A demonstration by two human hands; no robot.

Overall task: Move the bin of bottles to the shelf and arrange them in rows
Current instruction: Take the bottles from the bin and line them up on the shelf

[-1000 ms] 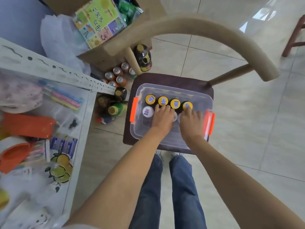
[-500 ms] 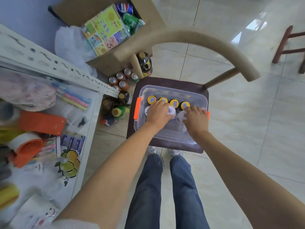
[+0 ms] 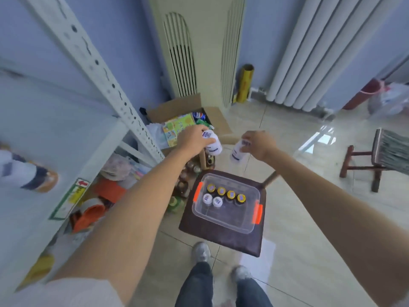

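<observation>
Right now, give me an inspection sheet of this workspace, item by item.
Surface: dark chair seat carries the clear bin.
Job's things: bin holds four yellow-capped bottles in a row and two white-capped bottles; white shelf at left.
Clutter: open cardboard box, cans and bottles on the floor.
Hands: left hand holds white bottles; right hand holds one white bottle, all raised above the bin.
Cables: nothing seen.
Surroundings: tiled floor, radiator, wooden stool.

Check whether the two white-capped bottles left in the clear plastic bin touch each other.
Cannot tell. In the head view the two white-capped bottles in the clear plastic bin stand side by side, caps nearly meeting, but blur hides any gap.
</observation>
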